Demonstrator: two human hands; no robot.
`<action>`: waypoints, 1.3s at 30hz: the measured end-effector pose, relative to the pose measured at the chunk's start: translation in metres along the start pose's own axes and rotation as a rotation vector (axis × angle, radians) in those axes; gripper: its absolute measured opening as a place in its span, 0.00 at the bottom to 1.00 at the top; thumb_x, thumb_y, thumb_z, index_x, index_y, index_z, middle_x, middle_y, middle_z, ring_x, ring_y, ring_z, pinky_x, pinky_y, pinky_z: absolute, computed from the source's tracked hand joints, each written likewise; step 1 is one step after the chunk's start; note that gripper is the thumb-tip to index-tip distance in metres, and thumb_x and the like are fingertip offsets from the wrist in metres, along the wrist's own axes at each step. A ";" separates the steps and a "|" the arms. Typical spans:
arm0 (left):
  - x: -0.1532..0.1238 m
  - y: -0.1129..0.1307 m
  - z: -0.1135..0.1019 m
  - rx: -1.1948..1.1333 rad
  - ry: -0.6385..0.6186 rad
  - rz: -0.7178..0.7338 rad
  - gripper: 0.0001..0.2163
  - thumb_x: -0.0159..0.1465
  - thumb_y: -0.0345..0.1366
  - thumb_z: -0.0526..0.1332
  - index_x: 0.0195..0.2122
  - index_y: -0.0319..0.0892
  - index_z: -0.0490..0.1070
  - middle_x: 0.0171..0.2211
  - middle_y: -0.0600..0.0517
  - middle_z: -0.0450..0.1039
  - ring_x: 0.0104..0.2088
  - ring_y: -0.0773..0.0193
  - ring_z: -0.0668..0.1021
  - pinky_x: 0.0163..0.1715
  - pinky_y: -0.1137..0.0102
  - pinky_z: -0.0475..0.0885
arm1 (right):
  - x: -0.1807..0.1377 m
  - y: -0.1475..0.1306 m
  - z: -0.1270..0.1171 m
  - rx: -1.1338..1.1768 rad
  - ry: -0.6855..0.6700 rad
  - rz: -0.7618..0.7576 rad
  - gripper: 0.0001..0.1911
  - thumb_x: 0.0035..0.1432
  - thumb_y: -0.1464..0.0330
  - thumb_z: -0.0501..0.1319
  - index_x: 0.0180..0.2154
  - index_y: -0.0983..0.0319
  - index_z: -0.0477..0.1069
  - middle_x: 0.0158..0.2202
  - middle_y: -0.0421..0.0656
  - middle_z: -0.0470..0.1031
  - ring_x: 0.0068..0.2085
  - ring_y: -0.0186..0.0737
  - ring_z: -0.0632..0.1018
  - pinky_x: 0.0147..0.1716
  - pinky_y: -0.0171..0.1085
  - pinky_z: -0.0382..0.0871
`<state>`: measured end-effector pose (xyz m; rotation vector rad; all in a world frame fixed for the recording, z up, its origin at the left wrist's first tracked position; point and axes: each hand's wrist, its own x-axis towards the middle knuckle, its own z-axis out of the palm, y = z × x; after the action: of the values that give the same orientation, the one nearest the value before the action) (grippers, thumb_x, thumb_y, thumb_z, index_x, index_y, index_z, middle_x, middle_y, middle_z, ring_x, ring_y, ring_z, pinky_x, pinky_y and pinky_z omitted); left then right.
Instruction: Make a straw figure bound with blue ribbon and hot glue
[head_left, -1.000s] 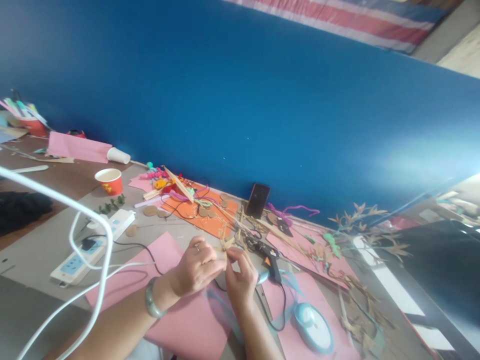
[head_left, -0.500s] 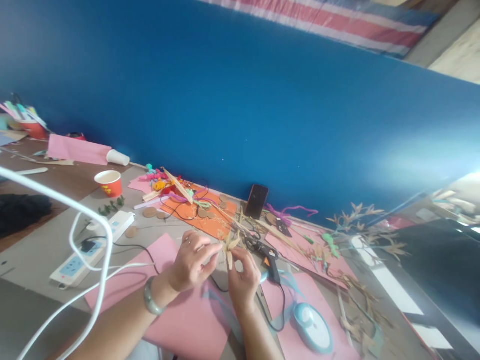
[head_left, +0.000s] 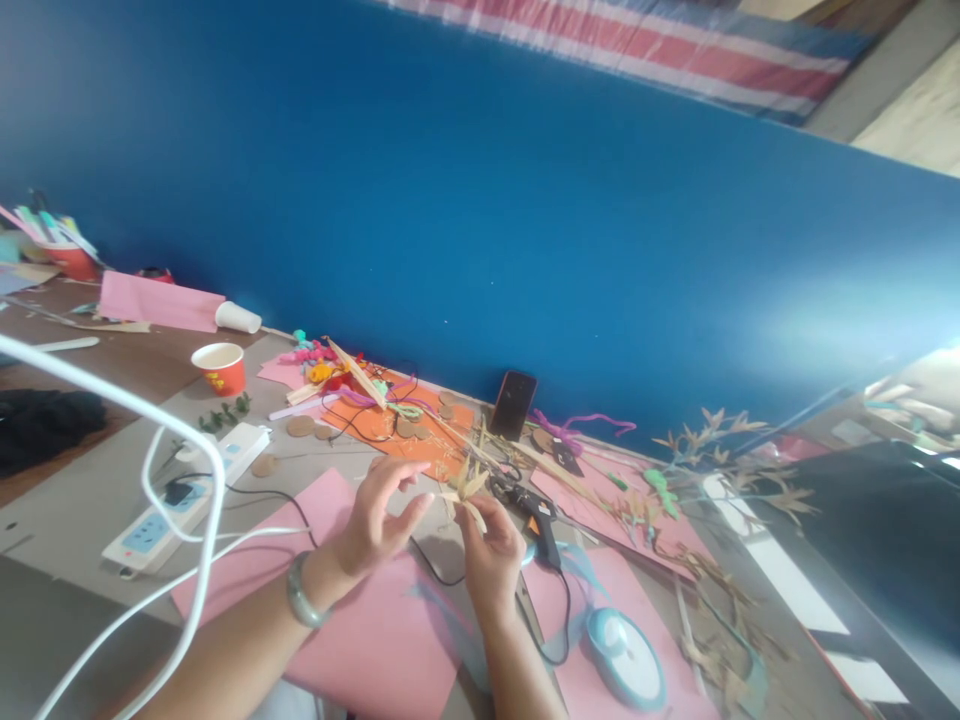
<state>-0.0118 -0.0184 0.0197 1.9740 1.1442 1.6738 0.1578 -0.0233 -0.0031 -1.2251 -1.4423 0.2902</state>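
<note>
My right hand (head_left: 491, 555) pinches a small straw star of pale dried leaf strips (head_left: 466, 490) and holds it up over the table. My left hand (head_left: 379, 518), with a grey bangle at the wrist, hovers just left of the star with its fingers spread and nothing in them. Both hands are above a pink paper sheet (head_left: 352, 620). A black glue gun (head_left: 541, 520) lies just to the right of my right hand, its cord running toward me.
A white power strip (head_left: 187, 495) and a thick white cable (head_left: 202, 540) lie at the left. A red paper cup (head_left: 219, 367), an orange sheet with craft scraps (head_left: 397, 425), a black phone (head_left: 514, 403) against the blue wall, a teal tape dispenser (head_left: 626, 655) and dried leaf twigs (head_left: 720, 450) surround the hands.
My left hand has let go of the straw star and opened its fingers. My right hand has lifted the star slightly and keeps hold of it.
</note>
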 end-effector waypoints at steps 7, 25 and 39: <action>0.003 -0.011 0.014 -0.231 -0.186 -0.375 0.10 0.57 0.33 0.62 0.40 0.40 0.75 0.34 0.49 0.73 0.33 0.65 0.73 0.38 0.69 0.69 | 0.002 -0.003 0.001 0.223 -0.065 0.210 0.10 0.52 0.63 0.66 0.28 0.64 0.73 0.24 0.42 0.75 0.23 0.36 0.73 0.24 0.34 0.69; 0.004 -0.018 0.017 -0.583 -0.489 -0.746 0.13 0.54 0.42 0.65 0.24 0.35 0.72 0.18 0.53 0.68 0.21 0.70 0.69 0.23 0.74 0.62 | 0.011 -0.016 -0.002 0.697 -0.120 0.632 0.13 0.45 0.62 0.70 0.29 0.62 0.70 0.23 0.37 0.69 0.20 0.27 0.62 0.20 0.30 0.56; 0.004 -0.039 0.018 -0.561 -0.226 -0.811 0.16 0.51 0.47 0.67 0.25 0.37 0.69 0.14 0.61 0.59 0.16 0.75 0.60 0.17 0.76 0.53 | 0.018 -0.011 -0.010 0.574 0.141 0.441 0.12 0.49 0.63 0.68 0.32 0.63 0.69 0.25 0.37 0.65 0.22 0.28 0.62 0.22 0.31 0.57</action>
<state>-0.0094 0.0140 -0.0090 1.0915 1.0320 1.1254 0.1646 -0.0189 0.0187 -1.0424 -0.8629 0.8385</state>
